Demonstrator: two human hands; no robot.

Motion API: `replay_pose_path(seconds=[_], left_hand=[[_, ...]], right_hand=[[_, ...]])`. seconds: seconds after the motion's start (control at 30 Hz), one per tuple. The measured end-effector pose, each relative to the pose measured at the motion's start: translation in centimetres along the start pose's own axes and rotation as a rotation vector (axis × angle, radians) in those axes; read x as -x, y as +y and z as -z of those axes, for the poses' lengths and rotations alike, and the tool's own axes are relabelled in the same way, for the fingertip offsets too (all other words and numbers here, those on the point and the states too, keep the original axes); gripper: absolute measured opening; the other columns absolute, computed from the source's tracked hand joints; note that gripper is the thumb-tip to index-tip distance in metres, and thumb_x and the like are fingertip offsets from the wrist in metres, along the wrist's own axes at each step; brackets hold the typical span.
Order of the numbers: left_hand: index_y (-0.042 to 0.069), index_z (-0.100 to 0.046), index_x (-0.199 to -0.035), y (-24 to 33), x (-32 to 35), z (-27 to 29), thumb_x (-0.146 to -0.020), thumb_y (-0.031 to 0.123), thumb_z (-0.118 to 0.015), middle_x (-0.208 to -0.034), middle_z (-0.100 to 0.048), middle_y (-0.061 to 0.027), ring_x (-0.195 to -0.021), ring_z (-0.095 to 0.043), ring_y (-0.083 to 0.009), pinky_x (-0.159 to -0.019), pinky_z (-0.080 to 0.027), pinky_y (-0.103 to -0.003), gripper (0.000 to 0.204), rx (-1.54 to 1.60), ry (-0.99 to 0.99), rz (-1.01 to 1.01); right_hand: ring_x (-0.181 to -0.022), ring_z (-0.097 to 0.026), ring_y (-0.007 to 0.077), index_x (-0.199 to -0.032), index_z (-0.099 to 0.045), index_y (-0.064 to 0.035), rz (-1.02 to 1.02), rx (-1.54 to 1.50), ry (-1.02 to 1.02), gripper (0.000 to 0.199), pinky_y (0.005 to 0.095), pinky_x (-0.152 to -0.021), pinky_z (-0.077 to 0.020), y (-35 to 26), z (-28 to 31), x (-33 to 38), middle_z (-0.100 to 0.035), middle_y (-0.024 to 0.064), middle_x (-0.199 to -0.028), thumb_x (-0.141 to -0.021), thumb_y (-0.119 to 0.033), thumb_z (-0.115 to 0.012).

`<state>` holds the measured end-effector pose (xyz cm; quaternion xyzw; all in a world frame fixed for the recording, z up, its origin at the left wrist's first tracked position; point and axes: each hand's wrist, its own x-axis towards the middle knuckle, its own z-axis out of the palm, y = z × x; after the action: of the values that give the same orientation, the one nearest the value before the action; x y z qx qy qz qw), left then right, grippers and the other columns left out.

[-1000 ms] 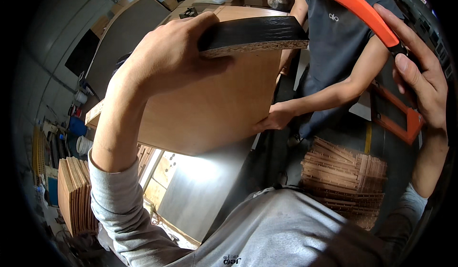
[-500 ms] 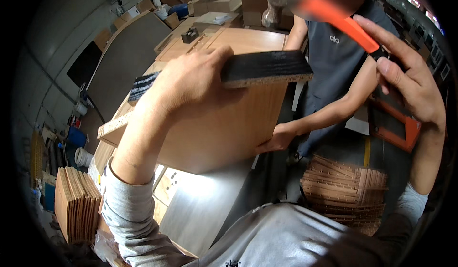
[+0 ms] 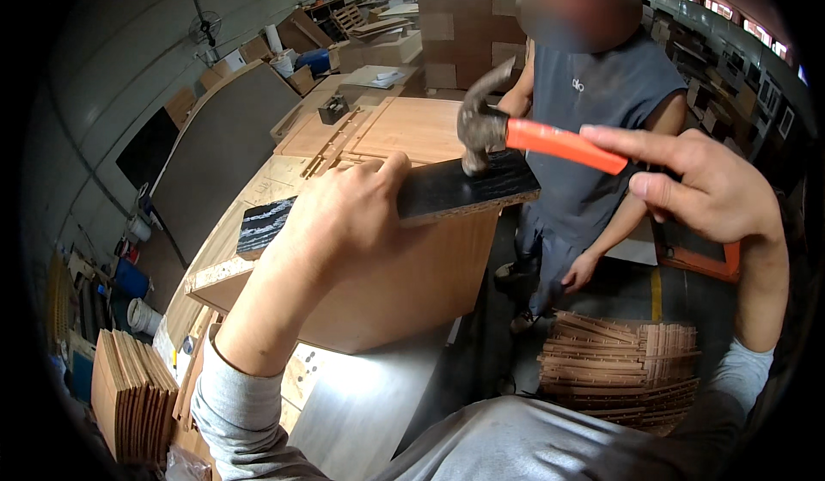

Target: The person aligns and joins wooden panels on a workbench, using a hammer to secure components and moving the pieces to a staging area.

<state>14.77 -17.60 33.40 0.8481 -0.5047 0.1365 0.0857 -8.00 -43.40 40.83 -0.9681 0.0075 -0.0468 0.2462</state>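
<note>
My left hand (image 3: 344,215) presses down on a dark, black-faced board (image 3: 455,191) that lies along the top edge of an upright brown wooden panel (image 3: 404,279). My right hand (image 3: 705,191) grips the orange handle of a claw hammer (image 3: 537,137). The hammer's steel head rests on the dark board near its right end. A person in a dark sleeveless shirt (image 3: 593,112) stands behind the panel, one hand (image 3: 580,270) low beside its far edge.
A stack of slotted wooden pieces (image 3: 627,365) sits on the floor at the right. More wooden sheets (image 3: 129,395) stand at the lower left. A workbench with brown panels (image 3: 404,129) lies behind. Large grey boards (image 3: 215,150) lean at the left.
The hammer has swung down from high at the upper right onto the dark board. My view has tilted down. My left hand has stayed on the board.
</note>
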Motion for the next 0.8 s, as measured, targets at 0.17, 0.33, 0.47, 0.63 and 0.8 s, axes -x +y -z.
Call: replay_pose_path(seconds=[0.17, 0.33, 0.47, 0.63, 0.8], left_hand=[[0.003, -0.062, -0.105, 0.3, 0.2, 0.0, -0.082, 0.035, -0.079, -0.083, -0.070, -0.0221, -0.079, -0.070, -0.0414, -0.071, -0.057, -0.048, 0.043, -0.049, -0.042, 0.059], [0.001, -0.061, -0.104, 0.6, 0.0, 0.0, -0.083, 0.037, -0.078, -0.076, -0.069, -0.0228, -0.075, -0.070, -0.0425, -0.070, -0.056, -0.049, 0.045, -0.048, -0.038, 0.112], [0.000, -0.062, -0.102, 0.7, 0.5, -0.2, -0.083, 0.042, -0.079, -0.076, -0.068, -0.0232, -0.075, -0.070, -0.0425, -0.069, -0.056, -0.049, 0.049, -0.064, 0.011, 0.125], [0.000, -0.063, -0.102, 0.0, 0.5, -0.4, -0.082, 0.044, -0.080, -0.077, -0.068, -0.0226, -0.076, -0.070, -0.0413, -0.069, -0.055, -0.048, 0.051, -0.026, 0.003, 0.131], [0.000, -0.063, -0.102, -0.1, -0.1, -0.1, -0.082, 0.042, -0.080, -0.080, -0.069, -0.0217, -0.078, -0.070, -0.0405, -0.070, -0.055, -0.048, 0.048, 0.024, -0.019, 0.128]], right_hand=[[-0.058, -0.058, 0.0112, -0.156, -0.042, -0.0023, -0.053, -0.162, -0.001, 0.056, 0.0265, -0.061, -0.0505, -0.5, -0.4, 0.3, -0.065, 0.0053, -0.067, -0.102, -0.013, -0.050], [-0.061, -0.057, 0.0091, -0.156, -0.042, -0.0025, -0.047, -0.110, 0.090, 0.058, 0.0246, -0.061, -0.0495, 0.3, 0.1, 0.1, -0.064, 0.0021, -0.070, -0.100, -0.016, -0.052], [-0.059, -0.056, 0.0092, -0.156, -0.043, -0.0028, -0.048, -0.114, 0.063, 0.058, 0.0247, -0.060, -0.0492, 0.5, -0.2, 0.3, -0.062, 0.0019, -0.067, -0.100, -0.017, -0.052], [-0.057, -0.055, 0.0096, -0.156, -0.042, -0.0034, -0.070, -0.036, -0.042, 0.058, 0.0252, -0.059, -0.0490, 0.0, 0.1, -0.2, -0.060, 0.0017, -0.065, -0.101, -0.018, -0.051], [-0.057, -0.055, 0.0106, -0.157, -0.042, -0.0046, -0.027, -0.109, 0.090, 0.058, 0.0267, -0.060, -0.0486, 1.3, 0.0, -0.3, -0.060, 0.0030, -0.066, -0.101, -0.017, -0.050]])
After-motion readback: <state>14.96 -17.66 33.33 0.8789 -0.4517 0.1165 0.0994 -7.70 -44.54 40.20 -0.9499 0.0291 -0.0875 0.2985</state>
